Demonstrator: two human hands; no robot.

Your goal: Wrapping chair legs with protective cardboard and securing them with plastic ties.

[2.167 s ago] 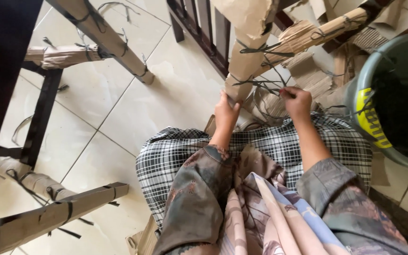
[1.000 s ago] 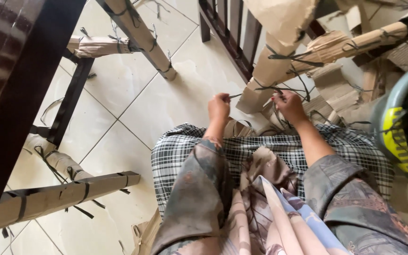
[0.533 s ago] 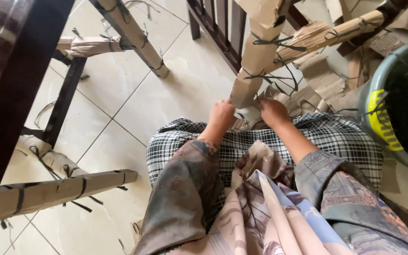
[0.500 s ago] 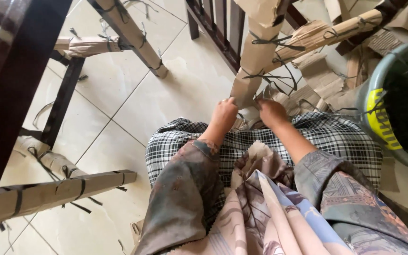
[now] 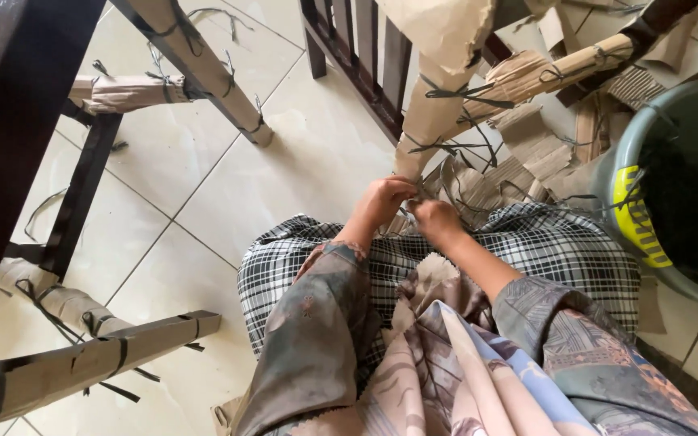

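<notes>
At the far left a dark furniture frame runs out of the picture, and below it a cardboard-wrapped leg bound with dark straps lies across the pale tiled floor, its left end cut off by the edge. Higher up, another wrapped leg slants down to the tiles. Toward the middle, the left hand is curled with its fingertips pinched at the foot of a cardboard-wrapped chair leg, which stands just above the person's checked lap; what the fingers grip is too small to make out, though thin dark ties hang from that leg just above them. The right hand is clenched close against the left, nearly touching it, and its grasp is hidden by its own knuckles. To the right lie torn cardboard scraps, then a grey-green bucket, cut off by the frame, its dark contents unclear.
</notes>
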